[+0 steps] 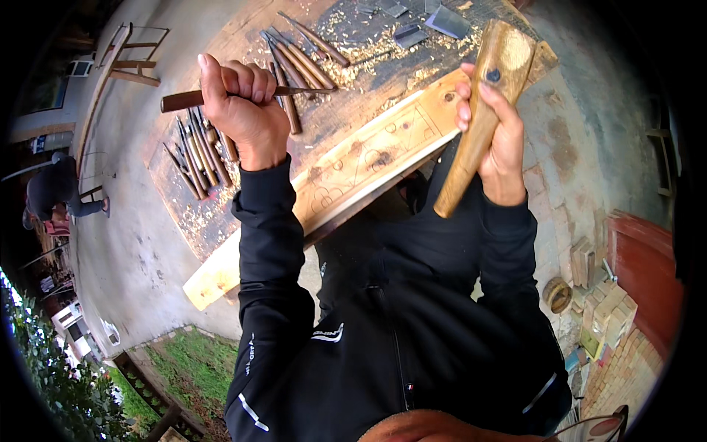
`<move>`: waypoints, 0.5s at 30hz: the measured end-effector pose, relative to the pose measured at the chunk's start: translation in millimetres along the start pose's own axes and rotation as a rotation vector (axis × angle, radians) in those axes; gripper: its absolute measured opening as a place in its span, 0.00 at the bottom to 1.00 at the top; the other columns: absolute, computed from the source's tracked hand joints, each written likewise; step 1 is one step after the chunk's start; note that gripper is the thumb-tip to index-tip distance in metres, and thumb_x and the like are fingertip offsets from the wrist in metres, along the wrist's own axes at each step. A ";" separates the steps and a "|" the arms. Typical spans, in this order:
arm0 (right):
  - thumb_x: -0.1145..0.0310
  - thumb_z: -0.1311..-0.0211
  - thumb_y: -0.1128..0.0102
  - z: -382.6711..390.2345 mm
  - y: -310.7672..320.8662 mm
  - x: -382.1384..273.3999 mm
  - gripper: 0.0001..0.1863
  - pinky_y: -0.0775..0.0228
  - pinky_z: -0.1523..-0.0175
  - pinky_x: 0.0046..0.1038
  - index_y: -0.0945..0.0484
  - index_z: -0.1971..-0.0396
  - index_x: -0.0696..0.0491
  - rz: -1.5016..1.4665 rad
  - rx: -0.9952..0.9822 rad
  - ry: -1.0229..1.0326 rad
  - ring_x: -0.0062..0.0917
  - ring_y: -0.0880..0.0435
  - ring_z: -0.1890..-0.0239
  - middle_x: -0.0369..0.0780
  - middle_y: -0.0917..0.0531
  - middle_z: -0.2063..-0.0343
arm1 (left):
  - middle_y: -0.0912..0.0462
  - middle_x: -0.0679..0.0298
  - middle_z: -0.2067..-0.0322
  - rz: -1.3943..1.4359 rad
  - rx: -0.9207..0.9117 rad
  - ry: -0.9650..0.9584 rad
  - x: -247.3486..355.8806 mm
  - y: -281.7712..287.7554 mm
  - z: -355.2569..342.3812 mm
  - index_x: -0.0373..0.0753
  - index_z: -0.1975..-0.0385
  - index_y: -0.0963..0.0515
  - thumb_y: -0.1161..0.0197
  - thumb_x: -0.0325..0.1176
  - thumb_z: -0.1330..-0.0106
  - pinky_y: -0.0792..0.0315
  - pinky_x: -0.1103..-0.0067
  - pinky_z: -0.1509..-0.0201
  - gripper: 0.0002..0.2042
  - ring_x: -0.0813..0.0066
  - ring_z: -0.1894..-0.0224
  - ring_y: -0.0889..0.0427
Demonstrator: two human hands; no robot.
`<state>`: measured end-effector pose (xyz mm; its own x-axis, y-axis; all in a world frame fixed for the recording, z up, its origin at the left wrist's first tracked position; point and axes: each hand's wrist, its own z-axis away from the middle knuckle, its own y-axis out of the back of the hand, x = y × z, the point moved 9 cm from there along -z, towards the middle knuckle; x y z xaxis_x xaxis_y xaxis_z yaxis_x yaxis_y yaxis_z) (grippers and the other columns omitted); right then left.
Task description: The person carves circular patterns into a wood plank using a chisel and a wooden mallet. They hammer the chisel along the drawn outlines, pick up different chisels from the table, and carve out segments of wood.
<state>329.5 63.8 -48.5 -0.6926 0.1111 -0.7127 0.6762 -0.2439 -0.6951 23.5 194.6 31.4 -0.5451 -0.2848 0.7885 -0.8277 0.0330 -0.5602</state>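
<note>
Grey concrete floor [132, 258] surrounds our workbench [309, 151], its worn, stained top strewn with pale shavings [359, 55]. One long, light board [353, 166] lies along the near side, and we place everything by it.

Our left hand [247, 103] is clenched around a carving tool [184, 100], out over the bench beyond the board; the dark brown handle juts leftward and the slim blade points right. Our right hand [497, 140] grasps a wooden mallet [479, 125] over the board's right part. The mallet is honey-brown and smooth, with a dark knot and a paler worn patch on its head; its tapering handle slants down past the board's near edge.

Circles, curves and straight lines are drawn on the board. Beyond it we count two groups of loose tools: the left group [199, 158] and the upper group [302, 66], each at least five, overlapping too much for a sure total. Farther off lie at least two dark flat plates [448, 22].

A strip of bench top runs between the board and the tools. The board's near edge faces our black jacket [412, 317]; well left of it, one other person [55, 188] bends over.
</note>
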 end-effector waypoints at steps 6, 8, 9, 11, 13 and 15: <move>0.70 0.34 0.38 8.7 -11.9 -2.0 0.26 0.27 0.67 0.23 0.29 0.39 0.66 0.336 0.048 0.017 0.21 0.19 0.70 0.43 0.18 0.62 | 0.48 0.71 0.87 -0.062 0.137 -0.103 -14.1 6.6 -35.7 0.48 0.85 0.46 0.43 0.48 0.23 0.54 0.77 0.80 0.28 0.78 0.85 0.49; 0.70 0.34 0.38 7.2 -12.0 -3.6 0.26 0.27 0.67 0.23 0.30 0.39 0.66 0.317 0.038 0.033 0.21 0.19 0.70 0.43 0.18 0.62 | 0.49 0.71 0.87 -0.082 0.154 -0.113 -18.3 5.7 -41.5 0.47 0.85 0.46 0.43 0.48 0.22 0.54 0.77 0.80 0.28 0.78 0.85 0.50; 0.70 0.34 0.38 6.8 -11.8 -4.6 0.26 0.27 0.67 0.23 0.30 0.39 0.66 0.311 0.035 0.041 0.21 0.19 0.70 0.43 0.18 0.61 | 0.49 0.71 0.87 -0.082 0.161 -0.110 -20.1 5.8 -43.0 0.47 0.85 0.46 0.43 0.48 0.22 0.54 0.77 0.80 0.28 0.78 0.85 0.50; 0.70 0.35 0.38 5.8 -9.2 -4.7 0.25 0.27 0.67 0.24 0.28 0.40 0.65 0.237 0.052 0.037 0.21 0.19 0.70 0.42 0.18 0.63 | 0.49 0.71 0.87 -0.109 0.201 -0.139 -16.9 6.1 -46.7 0.47 0.85 0.46 0.43 0.48 0.22 0.54 0.77 0.80 0.28 0.79 0.85 0.50; 0.71 0.36 0.35 3.3 -2.2 -5.9 0.24 0.26 0.67 0.25 0.26 0.43 0.65 0.127 0.077 0.020 0.22 0.18 0.71 0.42 0.17 0.64 | 0.49 0.72 0.88 -0.181 0.310 -0.215 -3.0 13.3 -49.5 0.47 0.85 0.46 0.43 0.45 0.22 0.54 0.76 0.81 0.27 0.79 0.86 0.51; 0.70 0.34 0.38 1.3 1.3 -4.9 0.25 0.26 0.68 0.25 0.28 0.40 0.64 0.090 0.049 -0.007 0.22 0.19 0.71 0.43 0.18 0.63 | 0.47 0.73 0.90 -0.203 0.306 -0.300 20.3 35.2 -56.9 0.48 0.83 0.41 0.43 0.43 0.22 0.53 0.78 0.84 0.24 0.83 0.89 0.49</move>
<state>333.5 61.6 -45.8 -0.6311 0.0798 -0.7716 0.7231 -0.2997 -0.6224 -24.3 244.5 42.1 -0.2765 -0.5224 0.8066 -0.8116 -0.3225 -0.4871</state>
